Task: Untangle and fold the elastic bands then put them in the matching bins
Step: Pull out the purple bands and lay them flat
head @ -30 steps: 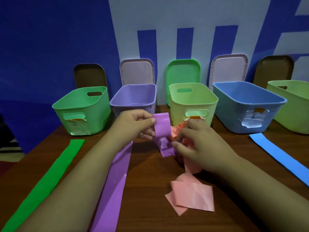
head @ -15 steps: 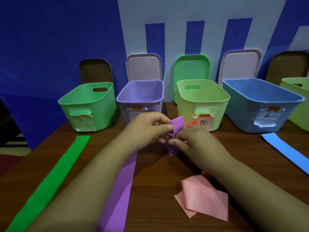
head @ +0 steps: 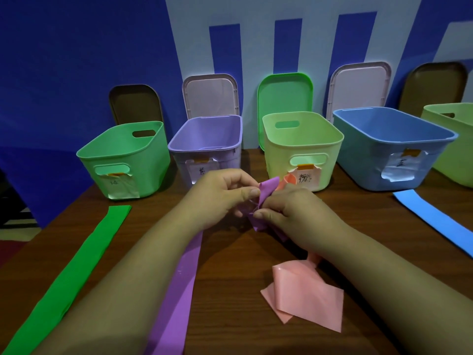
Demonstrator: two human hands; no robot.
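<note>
A purple elastic band point(head: 179, 285) runs from the near edge up the table to a knot between my hands, where it is tangled with a pink band point(head: 307, 290). My left hand point(head: 220, 196) pinches the purple end by the knot. My right hand point(head: 294, 208) pinches the knot from the other side, and a bit of pink shows above it. The loose pink end lies crumpled on the table under my right forearm. The purple bin point(head: 207, 142) stands just behind my left hand.
A green band point(head: 76, 272) lies flat at the left and a blue band point(head: 435, 219) at the right. A green bin point(head: 122, 160), a yellow-green bin point(head: 302, 147), a blue bin point(head: 391, 147) and another pale green bin point(head: 453, 139) stand in a row, with lids leaning on the wall behind.
My hands have come closer together around the knot. The purple loop held by my left hand has shrunk, and the pink loose end has shifted right on the table.
</note>
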